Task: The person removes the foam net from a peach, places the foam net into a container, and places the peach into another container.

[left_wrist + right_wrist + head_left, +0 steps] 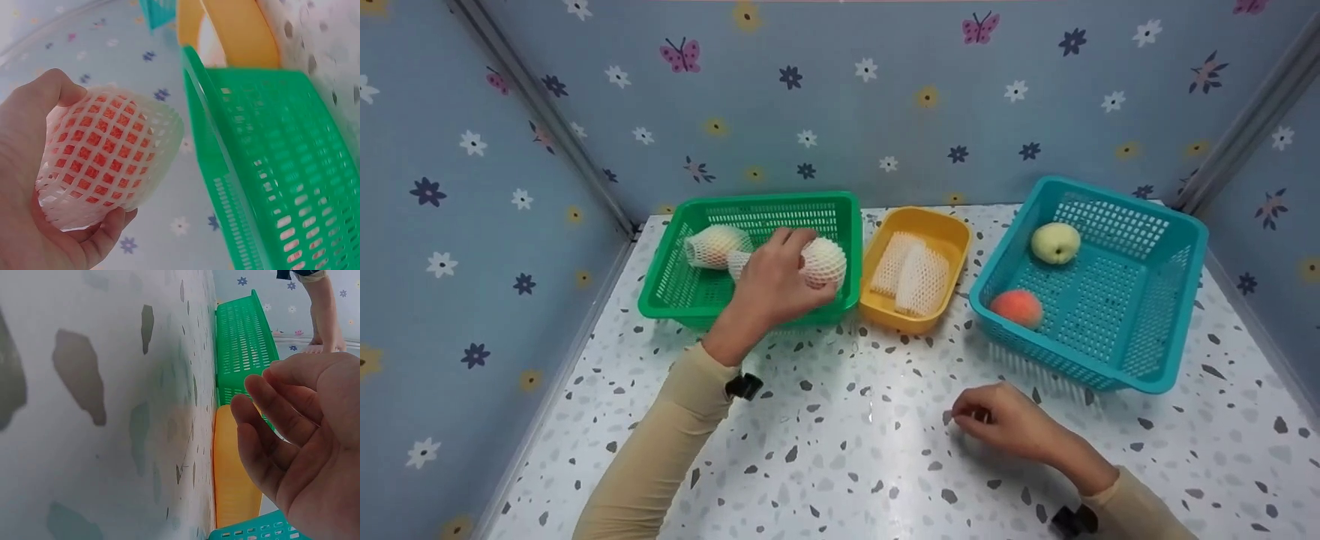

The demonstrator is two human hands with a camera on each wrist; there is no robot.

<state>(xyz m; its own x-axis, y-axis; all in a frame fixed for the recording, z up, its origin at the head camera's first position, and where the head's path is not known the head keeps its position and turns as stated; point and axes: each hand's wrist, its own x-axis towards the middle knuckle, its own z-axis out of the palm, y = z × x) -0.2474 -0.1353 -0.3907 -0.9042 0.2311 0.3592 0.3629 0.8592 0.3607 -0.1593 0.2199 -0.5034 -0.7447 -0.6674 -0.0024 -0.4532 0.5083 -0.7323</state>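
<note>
My left hand (780,276) grips a peach in a white foam net (823,262) over the right side of the green basket (750,201). In the left wrist view, reddish skin shows through the mesh of the netted peach (101,149), with the thumb and fingers around it. Another netted fruit (718,247) lies at the basket's left, and more white netting shows partly behind my hand. Over the tabletop, in front of the blue basket, my right hand (1012,421) has loosely curled fingers and holds nothing.
Between the baskets stands a yellow tray (911,324) with flattened white foam nets (922,279). The blue basket (1189,300) at the right contains a pale green-yellow fruit (1055,244) and a bare peach (1017,308). Flower-patterned walls enclose the speckled table (855,465).
</note>
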